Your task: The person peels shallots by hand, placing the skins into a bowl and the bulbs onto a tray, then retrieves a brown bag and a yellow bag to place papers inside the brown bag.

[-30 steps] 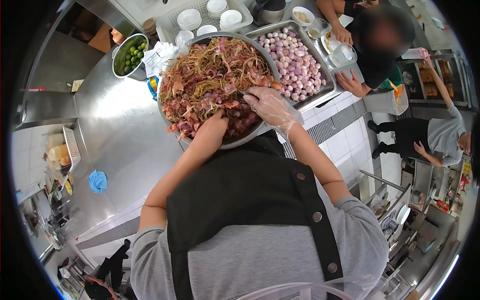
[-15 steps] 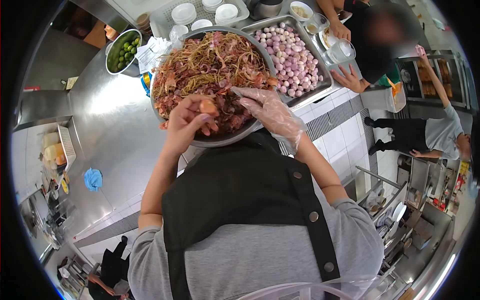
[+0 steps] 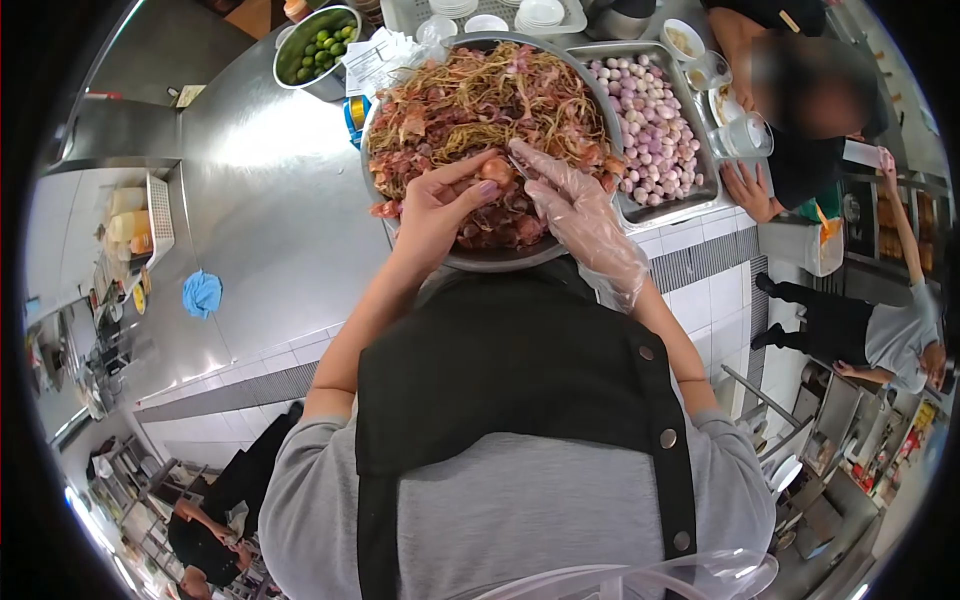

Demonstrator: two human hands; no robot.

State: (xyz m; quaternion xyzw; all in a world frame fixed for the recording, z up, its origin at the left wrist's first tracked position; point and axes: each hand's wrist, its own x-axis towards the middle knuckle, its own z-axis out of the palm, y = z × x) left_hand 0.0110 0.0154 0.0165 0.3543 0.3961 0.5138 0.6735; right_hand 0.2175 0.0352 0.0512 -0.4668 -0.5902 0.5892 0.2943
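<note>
In my bare left hand (image 3: 440, 212), a brown-skinned shallot (image 3: 494, 172) is pinched between thumb and fingers. My right hand (image 3: 578, 215) wears a clear plastic glove, its fingers closed beside the shallot. A thin greyish edge shows at those fingertips, too small to name. Both hands are above the near side of a large metal bowl (image 3: 612, 125) heaped with shallot skins and dry roots (image 3: 470, 100). To the right of the bowl, a metal tray (image 3: 708, 190) holds many peeled shallots (image 3: 650, 125).
A pot (image 3: 282, 62) of green limes stands at the back left, near papers (image 3: 375, 62) and a tape roll (image 3: 355, 112). A blue cloth (image 3: 202, 294) lies on the steel table (image 3: 270, 210). Across the tray, a co-worker's hand (image 3: 752, 192) rests near glasses (image 3: 745, 135). Other people stand farther off.
The view has shifted, so the bowl and table appear farther right and higher. My hands have come closer together, with the gloved fingers now right beside the shallot.
</note>
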